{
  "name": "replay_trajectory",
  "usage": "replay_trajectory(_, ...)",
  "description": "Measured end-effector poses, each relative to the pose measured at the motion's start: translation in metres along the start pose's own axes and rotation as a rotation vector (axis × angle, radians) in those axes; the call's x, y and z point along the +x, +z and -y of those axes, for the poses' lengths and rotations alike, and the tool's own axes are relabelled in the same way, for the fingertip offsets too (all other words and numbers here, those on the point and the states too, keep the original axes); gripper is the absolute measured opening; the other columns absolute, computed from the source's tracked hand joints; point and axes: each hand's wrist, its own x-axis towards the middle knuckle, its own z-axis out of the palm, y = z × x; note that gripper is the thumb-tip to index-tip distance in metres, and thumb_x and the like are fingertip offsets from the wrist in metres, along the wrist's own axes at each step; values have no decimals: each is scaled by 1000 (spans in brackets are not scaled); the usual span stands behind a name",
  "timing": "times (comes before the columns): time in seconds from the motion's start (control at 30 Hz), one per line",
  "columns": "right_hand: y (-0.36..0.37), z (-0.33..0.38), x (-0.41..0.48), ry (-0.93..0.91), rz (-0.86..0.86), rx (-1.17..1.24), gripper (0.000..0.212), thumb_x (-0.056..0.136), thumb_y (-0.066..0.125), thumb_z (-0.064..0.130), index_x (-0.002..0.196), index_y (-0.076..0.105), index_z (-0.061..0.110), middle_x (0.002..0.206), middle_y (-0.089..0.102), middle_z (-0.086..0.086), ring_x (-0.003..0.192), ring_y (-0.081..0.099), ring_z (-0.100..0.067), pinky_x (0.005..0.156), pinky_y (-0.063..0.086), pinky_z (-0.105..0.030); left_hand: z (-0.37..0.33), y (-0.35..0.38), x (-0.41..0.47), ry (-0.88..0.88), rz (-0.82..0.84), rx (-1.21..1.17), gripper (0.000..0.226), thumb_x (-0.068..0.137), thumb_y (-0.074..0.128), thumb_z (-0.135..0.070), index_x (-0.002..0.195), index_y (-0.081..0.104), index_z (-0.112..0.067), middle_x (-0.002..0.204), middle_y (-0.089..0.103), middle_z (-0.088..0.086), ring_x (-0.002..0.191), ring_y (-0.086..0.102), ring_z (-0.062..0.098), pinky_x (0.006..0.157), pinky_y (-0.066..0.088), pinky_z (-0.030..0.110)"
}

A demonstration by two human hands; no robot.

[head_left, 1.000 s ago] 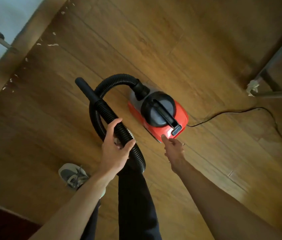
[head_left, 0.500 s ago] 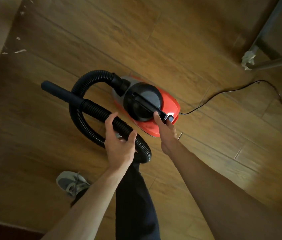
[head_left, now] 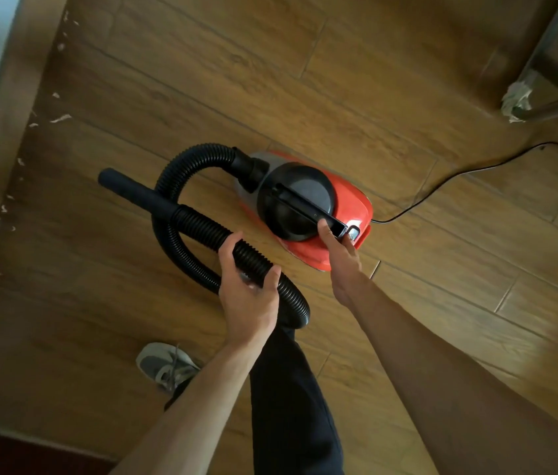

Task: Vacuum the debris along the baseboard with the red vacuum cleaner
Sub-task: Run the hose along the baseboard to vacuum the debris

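Note:
A red vacuum cleaner (head_left: 353, 200) with a black domed top stands on the wooden floor in the middle of the view. Its ribbed black hose (head_left: 181, 166) loops out to the left and ends in a smooth black nozzle (head_left: 126, 186) pointing toward the baseboard (head_left: 6, 138). My left hand (head_left: 248, 293) grips the hose near its ribbed middle. My right hand (head_left: 339, 255) rests its fingers on the rear end of the vacuum's black carry handle, next to the switch. White scraps of debris (head_left: 59, 118) lie scattered along the baseboard at the left.
A black power cord (head_left: 459, 173) runs from the vacuum's back toward the right edge. Metal furniture legs with a crumpled white wad (head_left: 515, 101) stand at top right. My grey shoe (head_left: 164, 365) and dark trouser leg are at the bottom. A dark red mat fills the bottom left corner.
My right hand has moved from beside the vacuum's red base up onto the rear of its handle. The view has shifted, and the nozzle now lies flatter, pointing left.

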Motion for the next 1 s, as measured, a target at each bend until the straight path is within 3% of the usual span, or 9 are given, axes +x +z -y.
replay_trajectory(0.07,-2,2,-4,-15,-81,-16,102,74,74,66,156,30,25,157,35,-2,144,35,-25,113,31,-44,-2,-3,-3,9,0,-6,70,82,72,6,131,46,-36,117,59,-3,99,70,16,83,59,51)
replay_trajectory(0.17,-1,14,-14,-169,-294,-108,104,71,77,64,153,31,21,153,36,-6,139,41,-27,107,41,-42,-10,-11,-7,43,4,-7,69,82,72,8,134,46,-29,110,61,-12,94,69,8,84,60,48)
replay_trajectory(0.23,5,32,-25,-376,-435,-233,93,74,79,54,148,36,18,139,41,-6,125,50,-25,104,46,-46,-15,-18,-9,56,0,-5,67,82,71,8,135,46,-26,100,65,-18,88,69,3,83,60,44)
replay_trajectory(0.3,21,54,-38,-597,-432,-356,75,81,78,44,141,43,17,124,46,-1,105,57,-20,93,50,-44,-20,-25,-10,66,-2,-18,67,83,71,8,136,46,-23,101,61,-18,89,68,0,80,60,37)
replay_trajectory(0.43,80,97,-66,-652,119,-562,56,89,72,38,138,46,27,106,58,8,88,61,-5,75,49,-22,-30,-44,-14,129,-20,19,66,83,73,3,137,45,-22,113,50,-26,99,59,-15,81,57,19)
replay_trajectory(0.63,182,116,-104,-381,845,-912,60,98,63,26,148,35,40,129,58,-10,109,60,-10,86,51,-23,-33,-89,-16,133,-17,5,68,84,75,-10,139,44,-34,130,49,-25,115,58,6,95,55,37)
replay_trajectory(0.77,231,104,-126,-216,1070,-1154,69,97,61,9,149,32,43,141,48,-11,121,56,-18,96,54,-35,-33,-123,-17,130,-33,-30,67,84,73,-12,137,43,-40,136,51,-10,124,54,18,100,52,43)
replay_trajectory(0.9,265,85,-145,-131,1160,-1286,76,95,56,-6,150,34,41,118,48,6,101,55,-2,79,59,-23,-30,-156,-21,129,-63,-50,70,83,71,-16,139,40,-42,140,48,-20,134,46,13,109,43,47)
replay_trajectory(1.0,286,67,-155,-97,1159,-1326,77,93,60,-8,150,37,39,119,51,4,101,60,-8,81,59,-27,-23,-178,-25,98,-67,-122,74,84,71,-8,140,38,-44,143,47,-18,137,43,11,110,42,47)
